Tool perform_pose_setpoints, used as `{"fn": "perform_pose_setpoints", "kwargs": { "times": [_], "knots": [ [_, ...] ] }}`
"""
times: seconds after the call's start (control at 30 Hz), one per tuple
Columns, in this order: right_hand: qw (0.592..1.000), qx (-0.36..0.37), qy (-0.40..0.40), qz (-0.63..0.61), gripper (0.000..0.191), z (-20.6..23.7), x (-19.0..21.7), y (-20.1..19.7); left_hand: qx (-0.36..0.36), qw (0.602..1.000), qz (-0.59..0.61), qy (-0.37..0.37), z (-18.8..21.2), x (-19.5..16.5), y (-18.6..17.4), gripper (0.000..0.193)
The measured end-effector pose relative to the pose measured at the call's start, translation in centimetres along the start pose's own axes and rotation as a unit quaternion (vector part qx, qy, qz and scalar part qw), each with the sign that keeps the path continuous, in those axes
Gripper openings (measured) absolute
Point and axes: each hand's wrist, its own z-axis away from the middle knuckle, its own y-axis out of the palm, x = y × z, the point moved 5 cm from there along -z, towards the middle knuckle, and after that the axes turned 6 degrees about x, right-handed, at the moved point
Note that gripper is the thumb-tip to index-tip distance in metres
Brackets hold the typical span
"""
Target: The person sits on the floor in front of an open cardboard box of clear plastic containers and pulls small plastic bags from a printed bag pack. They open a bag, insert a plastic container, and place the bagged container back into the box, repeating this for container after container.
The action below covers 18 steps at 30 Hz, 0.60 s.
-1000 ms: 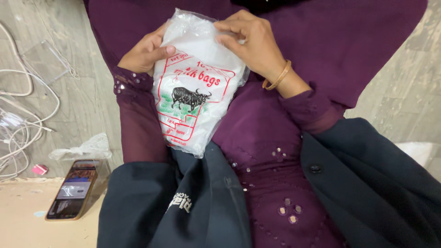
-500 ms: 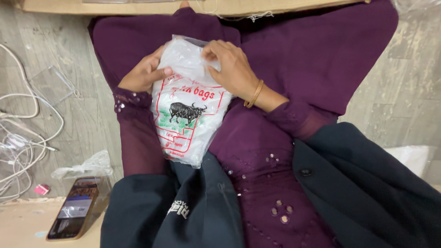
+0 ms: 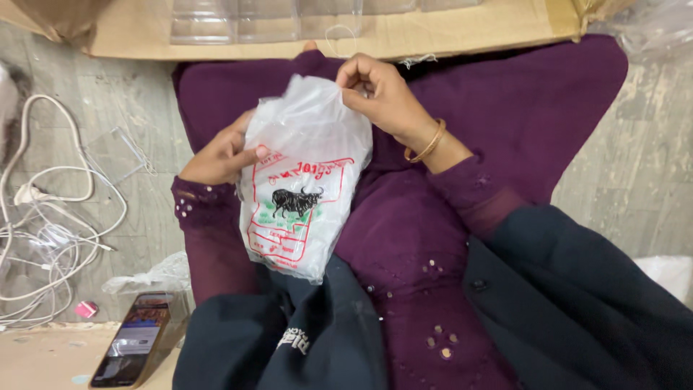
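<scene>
At the far left a tangle of white cables [image 3: 43,238] lies on the grey floor, with a phone [image 3: 133,339] near the bottom edge and a crumpled scrap of clear plastic [image 3: 148,274] just above it. Next comes the left hand [image 3: 216,155], its grip closed on the left edge of a white plastic bag [image 3: 307,180], thumb across the front and fingers hidden behind. The bag, printed in red with a black bull, rests tilted on the person's lap, on the purple garment [image 3: 411,245], its lower end touching a dark jacket [image 3: 577,303] that spreads over the knees. It looks stuffed with thin folded plastic, though the contents cannot be told for sure. At the bag's upper right corner the right hand [image 3: 379,97], with a gold bangle [image 3: 426,142] at the wrist, pinches the loose top between thumb and fingertips. A cardboard box [image 3: 462,29] runs along the top of the view, beyond both hands. Judging by the two grips, the step in hand is working at the bag's mouth. Going further would call for the left hand to steady the body of the bag while the right teases apart the thin layers, which cling and tear easily.
</scene>
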Motion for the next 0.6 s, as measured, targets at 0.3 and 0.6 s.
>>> {"fn": "perform_pose_setpoints", "kwargs": {
  "times": [0.3,0.6],
  "knots": [
    [0.999,0.014,0.019,-0.035,0.011,-2.9,1.7,-1.7,-0.049,0.995,-0.074,-0.042,2.9,-1.4,-1.3,0.067],
    [0.995,0.066,0.029,-0.066,0.014,-4.9,5.4,-1.2,-0.203,0.966,-0.143,0.067,0.4,-9.6,-5.6,0.066]
  ]
}}
